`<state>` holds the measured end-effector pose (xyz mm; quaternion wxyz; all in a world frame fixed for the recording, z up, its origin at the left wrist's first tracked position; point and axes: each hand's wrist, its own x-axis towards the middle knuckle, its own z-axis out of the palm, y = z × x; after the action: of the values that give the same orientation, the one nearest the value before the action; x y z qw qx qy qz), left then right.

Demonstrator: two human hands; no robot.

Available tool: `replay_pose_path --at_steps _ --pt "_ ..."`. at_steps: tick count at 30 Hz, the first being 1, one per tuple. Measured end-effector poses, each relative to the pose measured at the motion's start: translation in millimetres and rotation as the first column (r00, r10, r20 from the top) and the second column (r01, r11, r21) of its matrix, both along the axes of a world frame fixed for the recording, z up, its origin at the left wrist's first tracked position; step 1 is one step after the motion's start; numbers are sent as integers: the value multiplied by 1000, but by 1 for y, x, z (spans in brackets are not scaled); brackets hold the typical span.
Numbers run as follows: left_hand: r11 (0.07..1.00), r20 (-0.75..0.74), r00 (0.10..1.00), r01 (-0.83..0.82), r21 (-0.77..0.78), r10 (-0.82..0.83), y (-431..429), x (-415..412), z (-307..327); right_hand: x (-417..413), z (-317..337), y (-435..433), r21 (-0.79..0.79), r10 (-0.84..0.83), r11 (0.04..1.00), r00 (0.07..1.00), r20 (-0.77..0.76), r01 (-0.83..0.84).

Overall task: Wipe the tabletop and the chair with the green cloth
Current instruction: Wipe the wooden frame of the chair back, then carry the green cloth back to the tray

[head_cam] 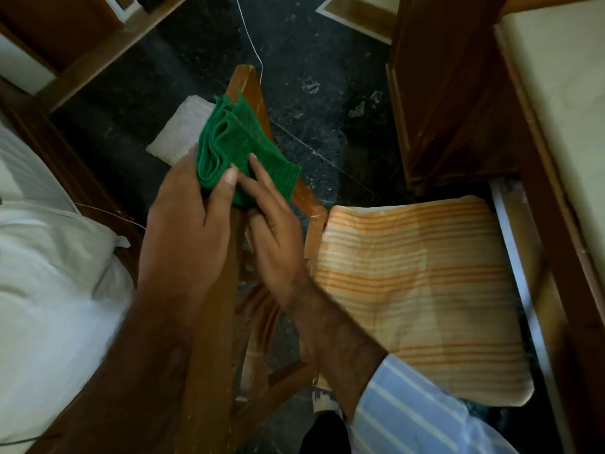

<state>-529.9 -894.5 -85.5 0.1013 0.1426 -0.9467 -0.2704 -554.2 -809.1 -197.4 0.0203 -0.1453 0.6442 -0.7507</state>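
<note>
The green cloth [239, 145], folded into several layers, lies over the top rail of the wooden chair's back [253, 90]. My left hand [193, 221] grips the cloth's near edge, thumb on top. My right hand [275, 231] rests two fingers on the cloth, with its lower fingers curled against the chair frame below. The chair's seat carries an orange-striped cushion [422, 290]. At the far right is the pale tabletop [563, 103], framed in dark wood. A blue-striped sleeve covers my right forearm.
A bed with white bedding [49, 276] fills the left side. A white towel [183, 129] lies on the dark stone floor [327, 103] behind the chair. A thin white cord [252, 44] runs across the floor. Wooden furniture stands along the top left and right.
</note>
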Motion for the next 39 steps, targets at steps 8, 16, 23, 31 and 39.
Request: replay_pose_path --at_steps 8,16,23,31,39 --pt "991 -46 998 -46 -124 41 1 -7 -2 -16 -19 11 -17 -60 994 671 739 108" --pt "991 -9 999 -34 -127 33 1 -7 4 -23 -18 46 -296 248 952 367 896 81" --pt "920 -166 986 67 385 -2 34 3 31 -21 42 119 -430 343 872 335 878 234" --pt "146 154 985 -142 979 -77 111 -21 59 5 140 260 -264 -36 873 593 804 411" --pt "207 245 747 -146 967 -618 254 0 84 112 210 417 -13 -441 800 604 664 600"
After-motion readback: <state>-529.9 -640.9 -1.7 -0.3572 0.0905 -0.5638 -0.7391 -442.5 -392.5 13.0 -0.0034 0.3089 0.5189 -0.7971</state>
